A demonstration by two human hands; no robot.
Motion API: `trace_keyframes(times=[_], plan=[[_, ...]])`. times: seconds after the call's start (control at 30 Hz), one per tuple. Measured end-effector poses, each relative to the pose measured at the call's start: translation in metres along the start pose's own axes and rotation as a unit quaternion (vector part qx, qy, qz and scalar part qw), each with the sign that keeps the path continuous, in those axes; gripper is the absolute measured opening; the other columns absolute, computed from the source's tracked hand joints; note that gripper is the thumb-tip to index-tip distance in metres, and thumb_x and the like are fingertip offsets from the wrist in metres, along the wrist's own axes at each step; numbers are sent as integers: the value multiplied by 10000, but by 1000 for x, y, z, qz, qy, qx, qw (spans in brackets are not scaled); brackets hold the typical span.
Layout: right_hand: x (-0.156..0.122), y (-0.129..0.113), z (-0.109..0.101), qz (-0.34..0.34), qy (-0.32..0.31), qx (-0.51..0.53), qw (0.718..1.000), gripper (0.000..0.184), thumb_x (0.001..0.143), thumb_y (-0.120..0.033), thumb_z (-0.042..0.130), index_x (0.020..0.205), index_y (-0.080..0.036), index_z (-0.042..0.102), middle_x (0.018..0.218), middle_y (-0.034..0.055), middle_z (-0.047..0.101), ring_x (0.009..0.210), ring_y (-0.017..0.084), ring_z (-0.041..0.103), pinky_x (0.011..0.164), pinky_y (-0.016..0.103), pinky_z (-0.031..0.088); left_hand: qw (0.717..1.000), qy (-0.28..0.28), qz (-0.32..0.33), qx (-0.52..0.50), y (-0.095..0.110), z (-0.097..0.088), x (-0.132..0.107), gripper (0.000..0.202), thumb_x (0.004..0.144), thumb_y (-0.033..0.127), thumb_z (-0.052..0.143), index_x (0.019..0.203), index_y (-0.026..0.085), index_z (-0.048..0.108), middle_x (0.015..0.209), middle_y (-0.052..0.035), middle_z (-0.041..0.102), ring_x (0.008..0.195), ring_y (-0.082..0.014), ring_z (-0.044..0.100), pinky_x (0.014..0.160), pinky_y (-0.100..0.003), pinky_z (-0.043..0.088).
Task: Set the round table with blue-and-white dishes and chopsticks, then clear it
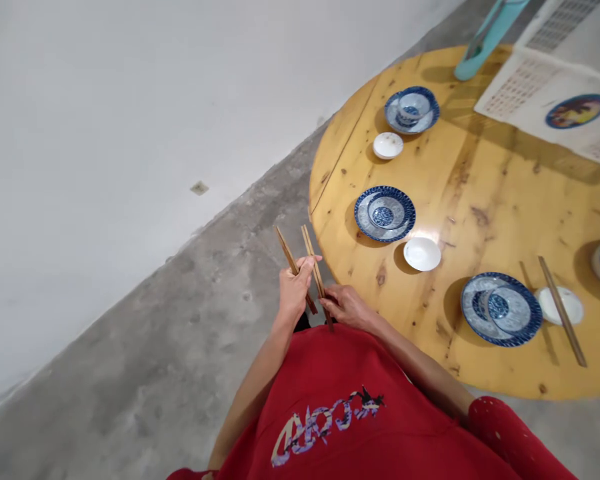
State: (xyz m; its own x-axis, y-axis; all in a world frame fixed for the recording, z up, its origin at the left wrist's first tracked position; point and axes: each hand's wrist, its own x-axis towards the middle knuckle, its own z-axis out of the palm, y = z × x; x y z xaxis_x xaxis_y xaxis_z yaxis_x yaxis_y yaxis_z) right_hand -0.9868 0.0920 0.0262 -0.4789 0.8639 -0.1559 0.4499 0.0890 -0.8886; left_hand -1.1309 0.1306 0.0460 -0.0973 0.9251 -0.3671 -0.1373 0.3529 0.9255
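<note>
In front of my red shirt, at the near left edge of the round table, my left hand (295, 287) is closed around wooden chopsticks (286, 249). A second pair of chopsticks (307, 239) slants beside them, passing by my left thumb and fingertip. Lower down, the fingers of my right hand (349, 307) pinch that second pair. Closest to my hands on the table are a white bowl (422, 254) and a blue-and-white plate (361, 212) with a small patterned bowl (383, 215) on it.
The wooden table (380, 293) also bears a plate with a bowl (523, 320), chopsticks (563, 313) across a white dish (574, 307), another plate (433, 120), a small white dish (387, 145), a printed white sheet (523, 93) and a turquoise object (493, 40). A white wall (130, 120) stands left.
</note>
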Motion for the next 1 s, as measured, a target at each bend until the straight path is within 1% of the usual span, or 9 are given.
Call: trace_keyframes(times=[0.17, 0.27, 0.37, 0.43, 0.53, 0.63, 0.8, 0.87, 1.0], plan=[[16, -11, -8, 40, 69, 58, 995, 205, 890, -202, 513, 699, -157, 573, 635, -15, 541, 583, 100, 462, 577, 227, 303, 994, -98, -24, -37, 11, 4, 43, 384, 735, 496, 762, 856, 133, 734, 488, 87, 307, 432, -33, 218, 428, -207, 117], [30, -17, -8, 87, 97, 177, 976, 248, 905, -311, 551, 729, -150, 620, 592, -27, 534, 545, 96, 456, 545, 220, 317, 986, -152, -44, -61, 25, 4, 71, 350, 711, 454, 785, 811, 124, 720, 491, 87, 325, 424, -21, 217, 413, -190, 109], [51, -24, -2, 103, 135, 342, 924, 334, 877, -470, 625, 805, -146, 658, 588, -30, 551, 521, 92, 472, 523, 215, 351, 973, -201, -69, -84, 42, -1, 100, 328, 695, 421, 798, 800, 121, 716, 488, 93, 317, 416, -14, 208, 398, -178, 100], [68, -29, 5, 104, 172, 422, 884, 390, 828, -530, 681, 872, -142, 688, 678, -6, 620, 510, 77, 476, 509, 211, 365, 965, -234, -83, -91, 52, -6, 119, 327, 689, 415, 803, 797, 118, 720, 494, 90, 336, 412, -10, 205, 387, -173, 100], [95, -37, 17, 114, 224, 489, 836, 427, 753, -522, 764, 931, -135, 723, 785, 27, 675, 481, 49, 448, 473, 200, 347, 950, -279, -95, -100, 63, -15, 147, 323, 671, 400, 819, 784, 111, 728, 548, 64, 426, 418, 3, 223, 373, -162, 108], [115, -45, 28, 118, 281, 521, 797, 409, 717, -491, 797, 889, -125, 738, 718, 18, 659, 462, 40, 414, 446, 193, 310, 934, -318, -120, -109, 65, -19, 169, 322, 657, 382, 834, 782, 102, 734, 597, 45, 485, 419, 16, 245, 363, -145, 123], [120, -54, 35, 137, 361, 536, 751, 401, 673, -472, 814, 835, -115, 731, 667, 6, 639, 455, 37, 382, 429, 194, 258, 911, -359, -176, -100, 56, -9, 183, 309, 634, 341, 855, 764, 91, 726, 601, 43, 500, 414, 24, 270, 351, -119, 135], [115, -55, 33, 144, 380, 529, 745, 398, 661, -472, 814, 800, -111, 720, 613, -12, 605, 453, 40, 378, 435, 197, 256, 904, -372, -191, -91, 52, 0, 182, 305, 643, 336, 848, 774, 89, 726, 614, 35, 523, 410, 25, 270, 347, -118, 135], [101, -53, 22, 150, 413, 501, 746, 390, 666, -488, 799, 736, -118, 694, 518, -51, 522, 444, 48, 367, 446, 205, 260, 894, -395, -202, -64, 46, 21, 175, 307, 665, 348, 826, 798, 89, 728, 704, 2, 597, 405, 32, 257, 341, -131, 119]])
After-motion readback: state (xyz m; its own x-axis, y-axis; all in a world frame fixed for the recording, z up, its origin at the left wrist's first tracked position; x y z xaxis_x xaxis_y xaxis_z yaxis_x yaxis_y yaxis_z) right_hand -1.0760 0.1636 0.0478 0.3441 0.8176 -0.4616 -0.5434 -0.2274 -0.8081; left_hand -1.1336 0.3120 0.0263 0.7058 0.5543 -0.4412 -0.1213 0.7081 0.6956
